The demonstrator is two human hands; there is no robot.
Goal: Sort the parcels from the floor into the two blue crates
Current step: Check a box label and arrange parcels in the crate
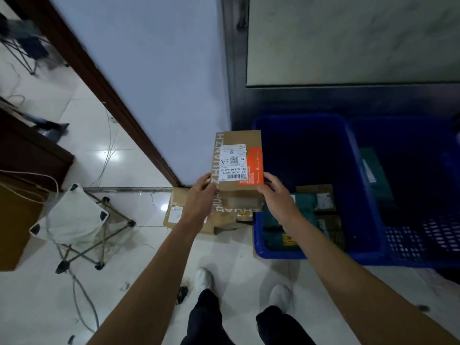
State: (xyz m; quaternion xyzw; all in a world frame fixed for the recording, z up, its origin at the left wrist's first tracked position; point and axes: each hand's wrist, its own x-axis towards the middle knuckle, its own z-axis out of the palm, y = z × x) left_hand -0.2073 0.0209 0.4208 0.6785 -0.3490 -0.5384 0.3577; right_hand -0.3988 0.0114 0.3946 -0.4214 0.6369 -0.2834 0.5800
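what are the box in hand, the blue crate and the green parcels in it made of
The held box: brown cardboard, matte, with a white paper label stuck on. The blue crate: moulded plastic, judging by its smooth rounded rim. The green parcels: probably soft plastic mailer bags, but it is too dim to be sure.

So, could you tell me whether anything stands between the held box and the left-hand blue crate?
Nothing visible does. The box is held just left of the blue crate, whose top is open; green parcels lie low inside it.
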